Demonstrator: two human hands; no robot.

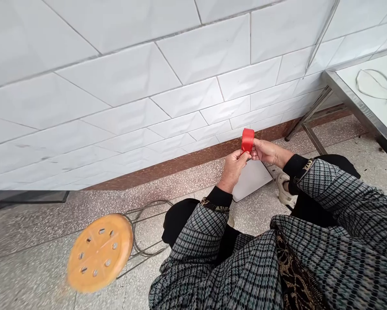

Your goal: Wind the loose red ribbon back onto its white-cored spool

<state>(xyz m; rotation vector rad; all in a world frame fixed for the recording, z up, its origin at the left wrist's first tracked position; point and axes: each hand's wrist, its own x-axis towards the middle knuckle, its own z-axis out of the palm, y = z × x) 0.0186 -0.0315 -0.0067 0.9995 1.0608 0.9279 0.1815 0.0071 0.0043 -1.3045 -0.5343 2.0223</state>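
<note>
A roll of shiny red ribbon (248,138) is held up between my two hands, in front of the tiled wall. My left hand (234,167) pinches its lower left edge with thumb and fingers. From the other side, my right hand (264,151) grips the lower right of the roll, its fingertips close to those of the left. Some of the right fingers are hidden behind the ribbon. Below both hands a flat white board (252,181) lies on the floor.
An orange round stool (100,253) with metal legs stands at the lower left. At the right is a metal-framed table (351,82) with a loop of thin cord (376,84) on it. White tiled wall (148,69) rises ahead, above a brown skirting strip (174,168).
</note>
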